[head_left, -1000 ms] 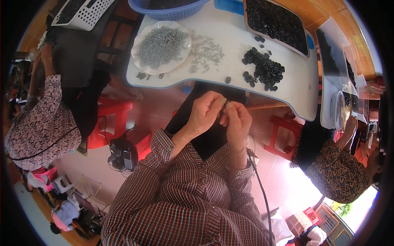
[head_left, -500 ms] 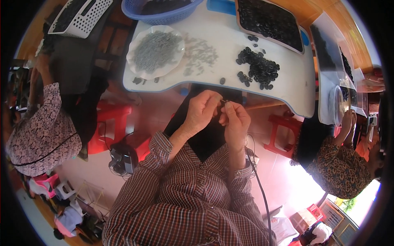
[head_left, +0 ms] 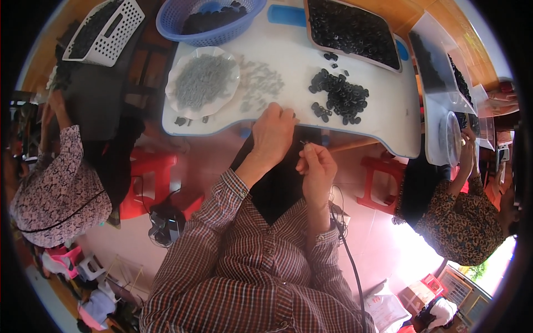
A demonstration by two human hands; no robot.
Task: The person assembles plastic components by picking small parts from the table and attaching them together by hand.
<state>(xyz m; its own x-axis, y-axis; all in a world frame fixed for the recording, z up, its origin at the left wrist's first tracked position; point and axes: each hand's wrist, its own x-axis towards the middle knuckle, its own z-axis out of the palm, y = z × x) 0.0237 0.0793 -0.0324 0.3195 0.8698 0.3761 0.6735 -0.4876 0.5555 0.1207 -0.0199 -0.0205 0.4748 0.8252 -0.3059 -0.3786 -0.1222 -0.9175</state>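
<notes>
Black pieces (head_left: 340, 99), too many to count, lie in one pile on our counter (head_left: 383, 100). Of our two hands, the right hand (head_left: 317, 166) has its fingers pinched together on one dark bit (head_left: 303, 142), in front of the counter; the left hand (head_left: 273, 130) curls at its edge, and we cannot tell what its fingers hold. One plate (head_left: 191, 114) carries heaped grey bits (head_left: 202, 80), more scattered beside it. One tray (head_left: 383, 66) holds black pieces; one blue basket (head_left: 216, 38) and one white basket (head_left: 114, 44) hold dark contents.
</notes>
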